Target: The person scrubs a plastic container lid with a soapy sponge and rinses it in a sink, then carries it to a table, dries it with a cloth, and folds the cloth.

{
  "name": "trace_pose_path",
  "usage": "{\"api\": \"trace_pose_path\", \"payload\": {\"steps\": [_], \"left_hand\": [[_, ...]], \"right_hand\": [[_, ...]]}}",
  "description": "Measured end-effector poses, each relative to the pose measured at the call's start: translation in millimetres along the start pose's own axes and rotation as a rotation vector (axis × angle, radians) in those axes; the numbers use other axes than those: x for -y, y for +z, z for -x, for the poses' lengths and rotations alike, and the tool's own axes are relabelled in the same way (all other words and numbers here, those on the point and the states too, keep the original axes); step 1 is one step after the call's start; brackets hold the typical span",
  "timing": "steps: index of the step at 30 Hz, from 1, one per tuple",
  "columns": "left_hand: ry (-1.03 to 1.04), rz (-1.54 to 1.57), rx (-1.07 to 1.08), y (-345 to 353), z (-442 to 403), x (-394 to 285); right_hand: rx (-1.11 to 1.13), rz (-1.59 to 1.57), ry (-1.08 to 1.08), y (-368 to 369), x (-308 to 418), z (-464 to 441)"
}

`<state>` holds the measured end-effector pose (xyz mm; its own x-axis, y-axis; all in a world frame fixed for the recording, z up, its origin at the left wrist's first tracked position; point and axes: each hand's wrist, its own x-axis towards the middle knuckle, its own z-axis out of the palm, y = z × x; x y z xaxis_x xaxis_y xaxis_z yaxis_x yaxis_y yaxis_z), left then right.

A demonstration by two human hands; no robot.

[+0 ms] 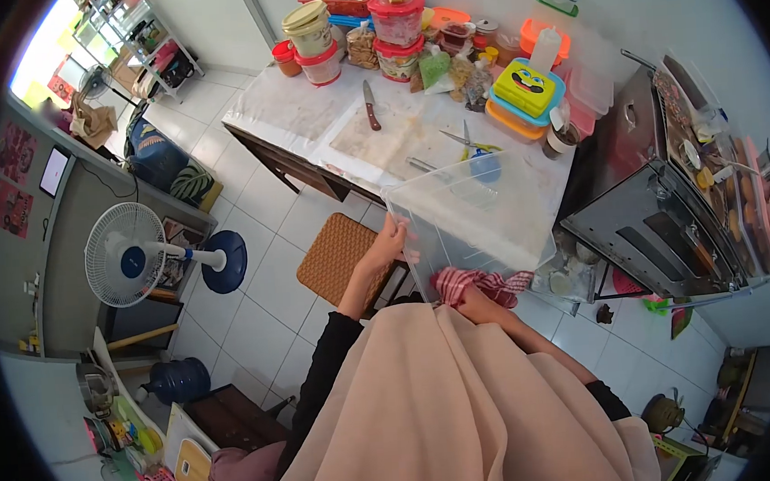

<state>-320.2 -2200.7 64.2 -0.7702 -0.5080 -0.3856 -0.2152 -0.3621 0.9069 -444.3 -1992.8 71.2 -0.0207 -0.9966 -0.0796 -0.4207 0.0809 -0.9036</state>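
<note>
Clear plastic forms the wide box (481,226), held at the near edge of the table (285,114). On the box's left side, the left hand (390,242) is closed around its wall; at its near side, the right hand (472,303) bunches a red checked cloth (504,286), though whether inside or outside I cannot tell. Such a smooth wall could slip from one hand's grasp if the cloth pushes hard, dropping the box to the tiled floor (264,274). Swinging forward, it could also knock the scissors (467,142) just beyond it. No writing can be read: the fan (163,251) left of the box has a blurred badge (132,260), and the yellow container (522,98) beyond the box's right side shows only a cartoon print (528,82).
</note>
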Motion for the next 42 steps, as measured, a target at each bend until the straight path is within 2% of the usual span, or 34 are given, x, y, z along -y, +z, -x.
{"api": "trace_pose_path", "payload": {"steps": [1,2,4,5,7,8,10,11,13,14,16,18,19,22,25,27,31,33,37,40,42], "left_hand": [[-0.005,0.0,0.004,0,1,-1],[-0.01,0.0,0.009,1,1,-1],[-0.001,-0.032,0.011,1,3,-3],[0.006,-0.066,0.021,1,4,-4],[0.056,-0.136,0.015,-5,-4,6],[0.103,-0.207,0.011,-8,-7,13],[0.087,-0.174,0.009,-7,-5,12],[0.073,-0.142,0.008,-6,-5,11],[0.083,-0.133,0.008,-6,-4,9],[0.093,-0.127,0.008,-7,-4,8],[0.152,-0.179,0.011,-17,-13,24],[0.221,-0.229,0.015,-17,-11,24],[0.166,-0.18,0.007,-12,-4,16],[0.09,-0.129,-0.004,-13,-6,10],[0.196,-0.185,-0.03,-22,-7,-5],[0.007,-0.018,-0.044,-21,3,-14],[0.01,0.08,0.009,-26,6,-7],[0.057,0.127,0.06,-25,4,1],[0.172,0.076,0.069,-20,7,3],[0.314,-0.054,0.038,-23,2,15],[0.312,-0.189,0.014,-24,-1,18]], "right_hand": [[-0.001,0.038,-0.12,-2,2,-8],[0.005,0.039,-0.123,-4,0,-16],[-0.025,0.401,-0.27,-7,-10,-38],[-0.022,0.402,-0.274,-8,-13,-51],[-0.403,0.684,-0.42,-12,-13,-80],[-0.401,0.683,-0.421,-19,-15,-92],[-0.347,0.694,-0.134,-30,-16,-112],[-0.345,0.694,-0.136,-31,-16,-114],[-0.095,0.704,0.017,-34,-9,-115],[-0.091,0.704,0.014,-26,-7,-110],[-0.222,0.599,-0.418,4,-8,-84],[-0.198,0.614,-0.464,13,-9,-65],[-0.173,0.629,-0.511,10,-9,-66],[-0.126,0.712,-0.467,0,-4,-92],[-0.14,0.647,-0.506,-2,2,-110],[-0.18,0.602,-0.515,0,3,-118],[-0.247,0.547,-0.564,2,2,-133],[-0.256,0.547,-0.5,-1,1,-144],[-0.313,0.554,-0.539,-6,2,-166],[-0.291,0.63,-0.498,-10,-3,-175],[-0.334,0.65,-0.487,-12,-8,-179]]}}
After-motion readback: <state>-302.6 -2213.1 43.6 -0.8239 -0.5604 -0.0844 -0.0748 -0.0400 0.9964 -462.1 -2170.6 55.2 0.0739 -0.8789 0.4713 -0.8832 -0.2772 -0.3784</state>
